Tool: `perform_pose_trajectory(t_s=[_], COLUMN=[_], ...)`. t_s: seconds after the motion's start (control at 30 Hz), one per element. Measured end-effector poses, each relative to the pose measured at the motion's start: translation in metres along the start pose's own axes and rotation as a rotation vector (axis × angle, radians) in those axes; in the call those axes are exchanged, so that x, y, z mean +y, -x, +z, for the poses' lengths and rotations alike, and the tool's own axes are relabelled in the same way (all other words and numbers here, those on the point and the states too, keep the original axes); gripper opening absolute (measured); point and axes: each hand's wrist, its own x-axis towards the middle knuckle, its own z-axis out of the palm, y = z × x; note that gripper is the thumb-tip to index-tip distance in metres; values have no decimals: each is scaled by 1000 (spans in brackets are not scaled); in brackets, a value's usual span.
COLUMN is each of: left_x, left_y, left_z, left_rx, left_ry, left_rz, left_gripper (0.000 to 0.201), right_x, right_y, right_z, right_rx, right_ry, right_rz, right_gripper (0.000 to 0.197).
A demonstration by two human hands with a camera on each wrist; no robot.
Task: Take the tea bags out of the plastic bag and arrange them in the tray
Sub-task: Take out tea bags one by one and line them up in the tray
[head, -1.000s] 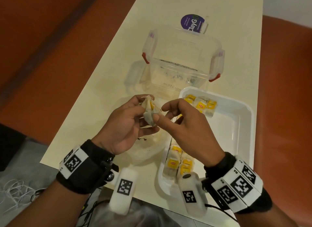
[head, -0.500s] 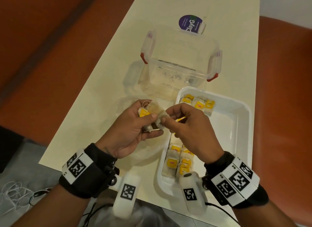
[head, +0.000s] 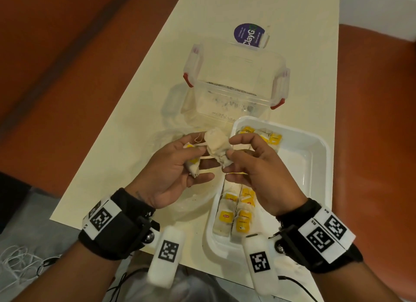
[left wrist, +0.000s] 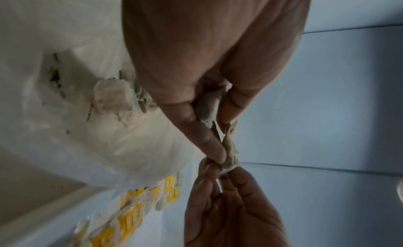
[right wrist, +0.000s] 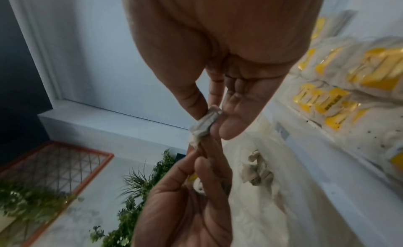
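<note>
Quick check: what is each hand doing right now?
Left hand: closed, holding a crumpled tea bag with a yellow tag.
Right hand: closed, pinching a crumpled off-white tea bag.

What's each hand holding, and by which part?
Right hand pinches a tea bag by its lower end. Left hand grips a second tea bag around its body.

- Tea bag point(head: 217, 147): pale, crumpled, in the air, pinched by both hands.
- Second tea bag point(head: 193, 164): yellow tag, in the left palm.
- Tray point(head: 319, 164): white, tea bags point(head: 236, 214) in rows at near and far ends.
- Plastic bag point(head: 193, 200): clear, flat on the table, left of the tray.
</note>
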Motion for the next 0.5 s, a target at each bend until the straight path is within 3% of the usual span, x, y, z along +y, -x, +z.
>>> perform_pose_trajectory(t_s=[0.23, 0.37, 0.5], left_x=[-6, -9, -10], left_y=[-2, -2, -1], left_z=[15, 17, 16], left_rx=[-28, -9, 2], left_ry=[-220, -332, -379], left_rz=[79, 110, 137], left_gripper=[27, 27, 21], right_x=[4, 3, 3], right_y=[10, 15, 15], right_z=[-3, -3, -4], right_rx=[-29, -97, -71], right_ry=[61, 79, 2], right_rz=[-32, -11, 28], right_gripper=[14, 37, 23])
